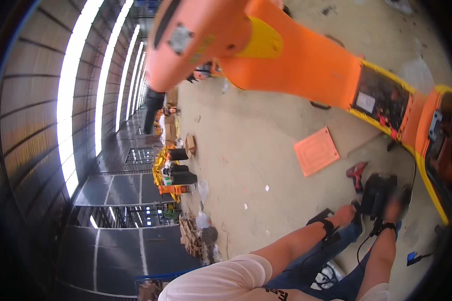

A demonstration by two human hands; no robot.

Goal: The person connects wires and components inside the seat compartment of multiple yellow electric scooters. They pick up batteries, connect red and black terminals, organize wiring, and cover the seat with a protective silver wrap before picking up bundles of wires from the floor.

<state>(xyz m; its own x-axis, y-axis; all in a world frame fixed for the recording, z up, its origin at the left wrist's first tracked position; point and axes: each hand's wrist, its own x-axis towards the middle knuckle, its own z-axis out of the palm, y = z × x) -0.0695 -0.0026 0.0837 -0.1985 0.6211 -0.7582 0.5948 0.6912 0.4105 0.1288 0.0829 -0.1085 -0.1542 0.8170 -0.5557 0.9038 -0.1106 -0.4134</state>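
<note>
Head view is showing both bare forearms reaching down toward a black boxy case (379, 193) lying on the dusty concrete floor (256, 150). Left hand (345, 214) is hovering beside it, grip unclear; right hand (394, 208) is blurring over it, grip unclear. Nearby, a ribbed orange panel (316, 150) is lying flat.

**Around the workshop floor**

A large orange machine arm (286, 55) with yellow trim stretches across the upper view above the concrete floor (256, 150). An orange square panel (316, 151) lies flat on that floor. Farther off, stacked cardboard boxes (170, 125) and yellow-and-black equipment (172, 173) line the hall beside the bright window strips (68, 100).
</note>
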